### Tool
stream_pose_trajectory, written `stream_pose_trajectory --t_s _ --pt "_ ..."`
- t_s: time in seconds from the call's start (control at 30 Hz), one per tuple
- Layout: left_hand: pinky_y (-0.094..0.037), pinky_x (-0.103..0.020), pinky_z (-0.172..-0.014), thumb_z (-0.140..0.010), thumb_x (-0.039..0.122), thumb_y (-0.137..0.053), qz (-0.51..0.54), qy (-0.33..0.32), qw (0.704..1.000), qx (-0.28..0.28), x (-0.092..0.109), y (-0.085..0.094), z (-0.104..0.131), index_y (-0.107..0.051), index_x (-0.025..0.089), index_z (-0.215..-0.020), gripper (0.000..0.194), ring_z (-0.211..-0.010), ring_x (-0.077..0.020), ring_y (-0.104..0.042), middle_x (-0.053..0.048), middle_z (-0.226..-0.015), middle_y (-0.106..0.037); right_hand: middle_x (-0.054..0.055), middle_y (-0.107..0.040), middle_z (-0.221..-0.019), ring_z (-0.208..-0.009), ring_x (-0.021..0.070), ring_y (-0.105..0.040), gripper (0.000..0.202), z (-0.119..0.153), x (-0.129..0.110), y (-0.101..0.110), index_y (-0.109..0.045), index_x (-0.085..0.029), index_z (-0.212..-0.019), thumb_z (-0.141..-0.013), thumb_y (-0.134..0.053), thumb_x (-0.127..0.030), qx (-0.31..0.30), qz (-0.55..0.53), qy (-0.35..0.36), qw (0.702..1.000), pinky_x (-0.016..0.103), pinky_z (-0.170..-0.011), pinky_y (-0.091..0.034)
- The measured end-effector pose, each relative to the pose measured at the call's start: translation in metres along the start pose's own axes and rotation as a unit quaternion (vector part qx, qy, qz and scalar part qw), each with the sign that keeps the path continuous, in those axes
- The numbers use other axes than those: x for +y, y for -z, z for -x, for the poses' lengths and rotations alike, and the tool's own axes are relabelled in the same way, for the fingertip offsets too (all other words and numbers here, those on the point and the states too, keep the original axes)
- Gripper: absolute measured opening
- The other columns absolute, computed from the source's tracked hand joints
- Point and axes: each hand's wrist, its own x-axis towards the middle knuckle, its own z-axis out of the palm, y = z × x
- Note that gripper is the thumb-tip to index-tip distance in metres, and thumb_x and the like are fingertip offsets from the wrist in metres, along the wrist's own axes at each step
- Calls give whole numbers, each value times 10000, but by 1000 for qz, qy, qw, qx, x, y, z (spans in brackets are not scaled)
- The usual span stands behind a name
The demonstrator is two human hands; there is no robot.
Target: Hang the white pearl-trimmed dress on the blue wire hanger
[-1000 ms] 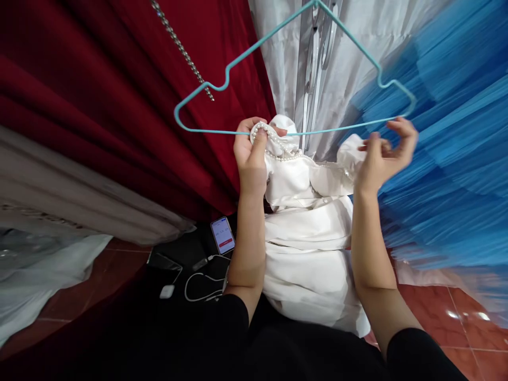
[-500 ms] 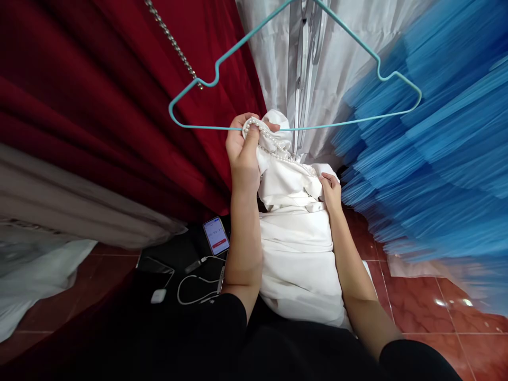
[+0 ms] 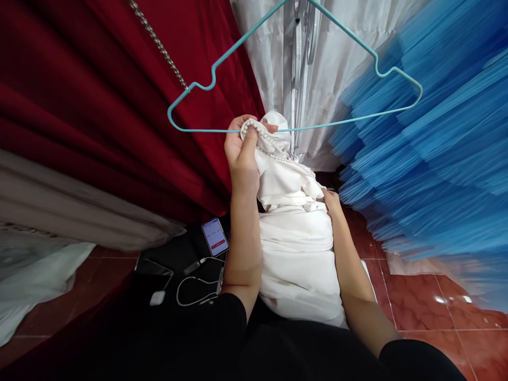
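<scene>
So, left hand (image 3: 241,148) pinches the white dress (image 3: 297,278) against the teal hanger (image 3: 341,123); right hand (image 3: 333,203) is at the bodice (image 3: 286,182), can't tell if gripping.

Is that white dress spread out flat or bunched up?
Bunched: the white pearl-trimmed fabric dress shows stacked folds, its beaded edge pinched in the left hand at the thin turquoise hanger.

Wht dress (image 3: 296,264), lt-blue hanger (image 3: 317,126)
</scene>
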Motion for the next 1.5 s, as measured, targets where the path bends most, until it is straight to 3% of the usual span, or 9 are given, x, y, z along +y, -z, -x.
stream_pose_trajectory --t_s 0.2,0.33,0.43,0.53,0.63,0.77,0.97,1.2,1.5 --pt "-483 -404 -1035 -875 451 -671 11 -43 999 1 -2 1 -1 -549 206 -997 300 -1186 -268 -634 -88 -937 -721 74 -611 -1150 -1034 169 -592 344 -3 -41 26 -595 -170 -1143 -930 -549 -435 207 -38 25 977 396 -927 -550" --pt "-485 -418 -1026 -876 491 -665 3 -42 999 -12 -2 3 -2 -538 194 -1008 348 -1185 -269 -631 -84 -949 -714 28 -490 -918 -909 157 -540 129 -9 -109 42 -549 -192 -851 -831 -576 -317 308 -45 197 930 370 -842 -530" --pt "-491 -405 -1001 -885 491 -664 -1 -47 999 -6 1 2 0 -546 194 -1007 342 -1159 -260 -638 -69 -930 -710 96 -502 -1110 -1063 198 -550 173 -7 -168 37 -614 -231 -990 -854 -558 -322 269 -11 327 906 337 -759 -523" --pt "-511 -381 -946 -918 419 -647 6 -56 998 -10 7 -1 2 -561 202 -995 245 -1007 -225 -682 -48 -832 -709 67 -547 -1047 -1105 189 -550 169 -9 -201 18 -631 -274 -1018 -891 -522 -300 116 22 350 929 355 -895 -531" --pt "-526 -364 -893 -931 362 -633 -12 -76 997 -9 14 -1 5 -568 203 -979 179 -893 -207 -693 -31 -764 -693 20 -558 -964 -993 153 -571 141 -18 -203 -4 -637 -260 -960 -892 -514 -268 21 5 367 930 380 -964 -521" --pt "-505 -287 -857 -895 348 -666 -145 -107 983 32 11 18 16 -624 170 -950 191 -894 -171 -662 -23 -866 -672 20 -549 -969 -964 152 -565 140 -25 -198 -14 -637 -232 -948 -905 -533 -315 61 -29 354 933 403 -955 -526" --pt "-492 -246 -796 -787 133 -702 -211 -175 924 268 5 55 35 -654 106 -854 86 -795 -133 -614 -12 -817 -644 16 -530 -901 -914 146 -561 137 -24 -202 -7 -652 -231 -914 -912 -541 -310 75 -15 349 934 401 -921 -539" --pt "-495 -278 -965 -802 -22 -472 -230 -331 868 289 47 62 -21 -569 10 -1014 236 -960 -126 -635 -88 -996 -632 14 -526 -915 -904 138 -558 145 -21 -202 -12 -662 -236 -960 -906 -533 -273 71 -12 347 935 385 -904 -543" --pt "-493 -257 -986 -965 51 -338 -346 -192 848 353 92 60 -45 -585 23 -1080 274 -954 -76 -632 -34 -1012 -655 12 -551 -902 -871 136 -570 147 -19 -204 -9 -686 -272 -977 -905 -564 -313 50 -36 350 935 367 -877 -541"
